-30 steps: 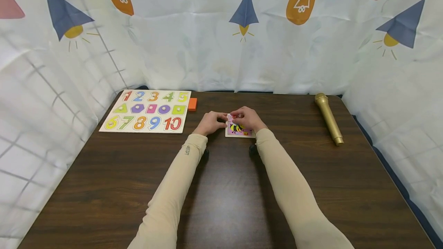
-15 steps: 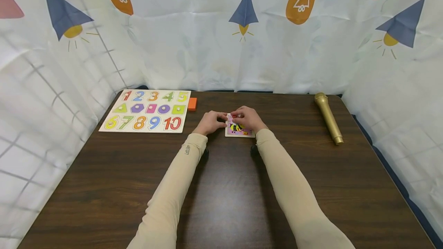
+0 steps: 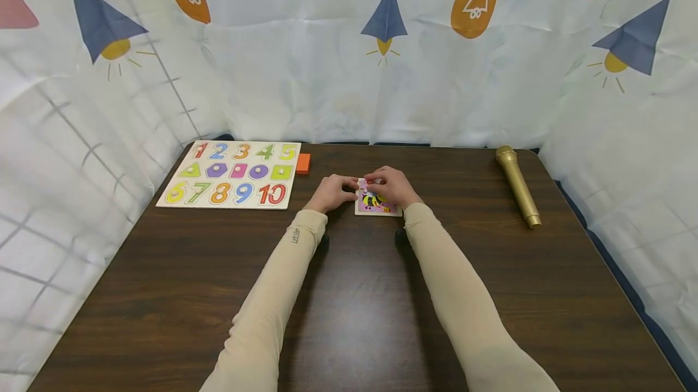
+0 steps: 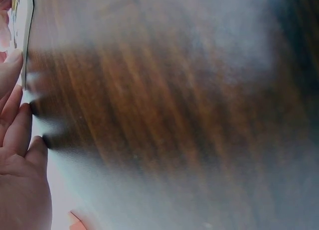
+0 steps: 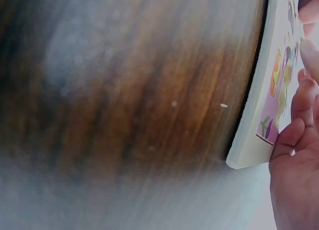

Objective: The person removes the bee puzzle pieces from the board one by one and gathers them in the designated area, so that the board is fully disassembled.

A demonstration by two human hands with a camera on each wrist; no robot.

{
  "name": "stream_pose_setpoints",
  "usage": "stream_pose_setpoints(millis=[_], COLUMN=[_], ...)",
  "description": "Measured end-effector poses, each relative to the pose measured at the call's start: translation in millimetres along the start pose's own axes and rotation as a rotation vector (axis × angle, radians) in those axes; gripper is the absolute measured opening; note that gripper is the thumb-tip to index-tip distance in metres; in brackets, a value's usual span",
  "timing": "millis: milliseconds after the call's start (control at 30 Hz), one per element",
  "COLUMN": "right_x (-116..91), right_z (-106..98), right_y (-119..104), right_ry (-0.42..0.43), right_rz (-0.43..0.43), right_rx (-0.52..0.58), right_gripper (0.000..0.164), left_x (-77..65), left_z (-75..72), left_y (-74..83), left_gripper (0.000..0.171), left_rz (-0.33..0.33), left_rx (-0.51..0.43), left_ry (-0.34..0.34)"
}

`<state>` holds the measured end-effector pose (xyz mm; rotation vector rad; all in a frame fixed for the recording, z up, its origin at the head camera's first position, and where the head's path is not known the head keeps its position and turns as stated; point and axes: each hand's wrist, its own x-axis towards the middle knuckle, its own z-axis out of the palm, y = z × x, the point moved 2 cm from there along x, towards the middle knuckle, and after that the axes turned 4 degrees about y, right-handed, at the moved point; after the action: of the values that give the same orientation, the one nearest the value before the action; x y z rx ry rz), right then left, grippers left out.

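Note:
A small square puzzle board [image 3: 382,213] with a pale rim lies flat on the dark table, showing a yellow-and-black bee on pink. My left hand [image 3: 330,193] holds its left edge with thumb and index finger; in the left wrist view, other fingertips [image 4: 37,143] of that hand touch the table. Over the top of the board is my right hand [image 3: 394,187], thumb and index finger pinching at a puzzle piece near its upper left. The fingers hide much of that piece. In the right wrist view, the right hand [image 5: 294,175] covers one side of the picture.
At the back left lies a number and shape board [image 3: 229,175], with an orange block [image 3: 303,163] against its right side. A gold microphone [image 3: 518,187] lies at the right. White patterned cloth [image 3: 327,89] encloses the back and sides of the table.

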<state>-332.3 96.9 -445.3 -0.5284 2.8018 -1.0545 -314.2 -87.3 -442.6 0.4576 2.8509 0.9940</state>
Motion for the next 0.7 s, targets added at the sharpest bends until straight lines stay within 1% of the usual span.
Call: stream_pose_setpoints(millis=[200, 367, 467, 600, 700], right_x=[-2, -2, -2, -1, 1], right_z=[0, -1, -3, -8, -11], right_y=[0, -1, -2, -2, 0], right_ry=[0.008, 0.018, 0.017, 0.025, 0.034], right_rz=[0.002, 0.009, 0.029, 0.065, 0.071], right_rx=[0.029, 0.015, 0.009, 0.027, 0.045], right_gripper=[0.033, 0.031, 0.031, 0.03, 0.03], left_x=[-0.3, 0.1, 0.5, 0.8, 1.2], left_z=[-0.1, 0.2, 0.7, 0.8, 0.7], left_y=[0.0, -1.5, -2.3, -2.4, -2.6], left_gripper=[0.027, 0.028, 0.028, 0.028, 0.028], left_rz=[-0.001, 0.0, -0.003, 0.001, 0.002], left_rx=[-0.007, -0.006, -0.008, -0.009, -0.01], left_ry=[-0.004, -0.006, -0.006, -0.004, -0.005])
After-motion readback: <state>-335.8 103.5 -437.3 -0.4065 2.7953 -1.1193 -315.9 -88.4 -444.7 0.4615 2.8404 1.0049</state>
